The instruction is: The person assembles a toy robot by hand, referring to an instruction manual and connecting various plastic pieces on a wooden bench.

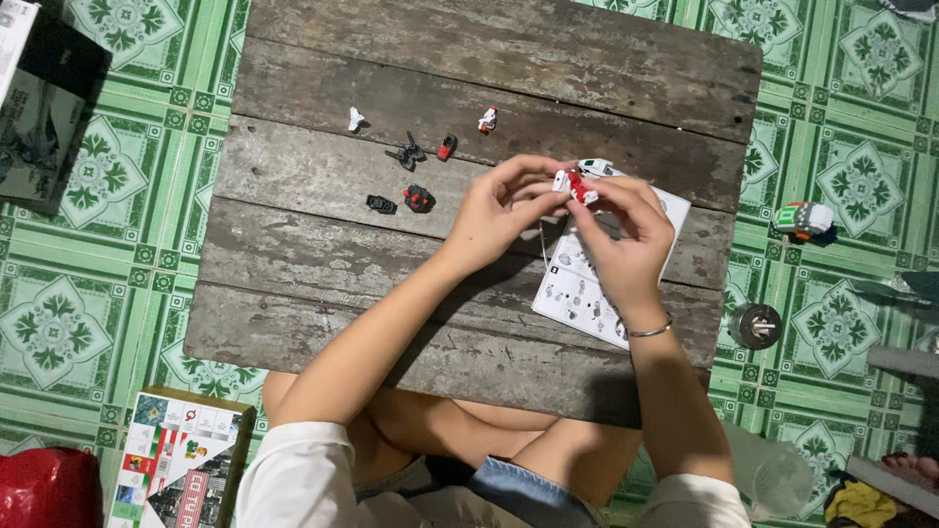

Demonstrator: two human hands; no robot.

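Pinching a red-and-white toy piece [575,185] — both hands, left hand [494,215] and right hand [626,240].

Weathered plank bench [411,59] standing on a floor [108,215] of green patterned tiles, evenly lit.

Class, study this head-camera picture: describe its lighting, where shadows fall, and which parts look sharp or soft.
Head view: even, rather dim indoor light, no strong glare on the wooden table; soft shadows fall under the left hand and right hand, across the instruction sheet and the table's near edge; the red-and-white model and loose small parts look slightly soft; the green floor tiles bend a little toward the corners.
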